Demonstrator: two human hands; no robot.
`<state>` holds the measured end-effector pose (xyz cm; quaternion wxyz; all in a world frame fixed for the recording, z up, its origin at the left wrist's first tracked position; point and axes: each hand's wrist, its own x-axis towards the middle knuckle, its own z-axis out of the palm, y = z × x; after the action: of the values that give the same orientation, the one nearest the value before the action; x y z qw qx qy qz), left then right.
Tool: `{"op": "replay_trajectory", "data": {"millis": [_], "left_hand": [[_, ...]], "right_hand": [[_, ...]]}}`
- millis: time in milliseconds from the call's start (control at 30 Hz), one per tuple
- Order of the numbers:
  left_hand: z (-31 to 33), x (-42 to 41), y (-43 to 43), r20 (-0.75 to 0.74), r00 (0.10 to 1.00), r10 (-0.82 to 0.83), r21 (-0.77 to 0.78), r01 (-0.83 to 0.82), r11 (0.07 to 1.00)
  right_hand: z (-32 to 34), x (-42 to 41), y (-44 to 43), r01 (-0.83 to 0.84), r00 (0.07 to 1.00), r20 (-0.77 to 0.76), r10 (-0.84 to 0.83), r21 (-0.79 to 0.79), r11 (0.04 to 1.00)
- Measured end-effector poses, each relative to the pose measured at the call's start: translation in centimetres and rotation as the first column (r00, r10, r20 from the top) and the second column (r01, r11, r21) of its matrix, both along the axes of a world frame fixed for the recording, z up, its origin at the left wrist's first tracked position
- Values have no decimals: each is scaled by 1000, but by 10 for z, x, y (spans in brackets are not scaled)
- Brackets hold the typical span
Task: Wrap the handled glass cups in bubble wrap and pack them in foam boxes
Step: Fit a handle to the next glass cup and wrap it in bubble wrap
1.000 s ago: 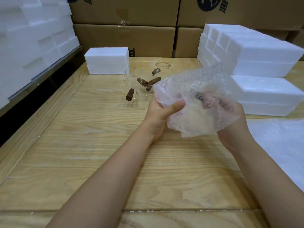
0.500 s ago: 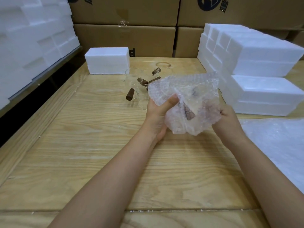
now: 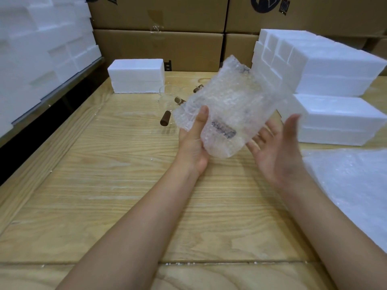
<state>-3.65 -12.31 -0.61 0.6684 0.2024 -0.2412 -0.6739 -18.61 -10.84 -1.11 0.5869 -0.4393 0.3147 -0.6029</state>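
We're in a warehouse packing area.
Brown cardboard cartons [image 3: 159,49] stacked beyond the left hand [image 3: 192,147], white foam boxes [image 3: 335,65] piled past the right hand [image 3: 276,149], bubble wrap sheets [image 3: 345,185] beside it on the table [image 3: 104,185].

Table [image 3: 100,185]: pale wood planks with strong grain, one seam running across the near end.
Foam box [image 3: 136,76]: white block with a join round its middle, at the far edge — the landmark for the rest.
Cups [image 3: 167,102]: clear glass with brown handles, clustered just right of the foam box and slightly nearer; number unclear.
Foam stack [image 3: 335,84]: white boxes piled well right of the foam box.
Bubble wrap [image 3: 354,189]: flat sheets far right of the foam box, much nearer.
Crumbs [image 3: 182,263]: white specks along the seam — much nearer than the foam box.
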Motion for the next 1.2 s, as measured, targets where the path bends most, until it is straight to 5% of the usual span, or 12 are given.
{"op": "replay_trajectory", "data": {"millis": [100,233,500,700,867,1033,1200], "left_hand": [[-1,0,3,25,999,33,-38,-32,999],[-4,-2,6,98,993,66,-80,-58,995],[-10,14,3,317,945,-76,19,74,997],[-13,31,-3,628,758,-177,18,213,977],[-12,35,-2,605,724,-331,13,407,913],[-10,38,-4,683,678,-270,44,331,943],[-5,31,-2,758,641,-119,-4,188,982]], "right_hand": [[-8,31,6,0,984,-176,-17,-98,995],[-3,40,-6,271,952,-141,-271,-20,963],[22,20,-42,454,884,-116,-453,-22,891],[13,1,-38,418,882,-219,-417,-44,908],[12,12,-29,449,818,-303,-489,-195,872],[20,16,-15,344,761,-413,-500,-397,851],[23,14,-11,319,761,-468,-449,-333,887]]}}
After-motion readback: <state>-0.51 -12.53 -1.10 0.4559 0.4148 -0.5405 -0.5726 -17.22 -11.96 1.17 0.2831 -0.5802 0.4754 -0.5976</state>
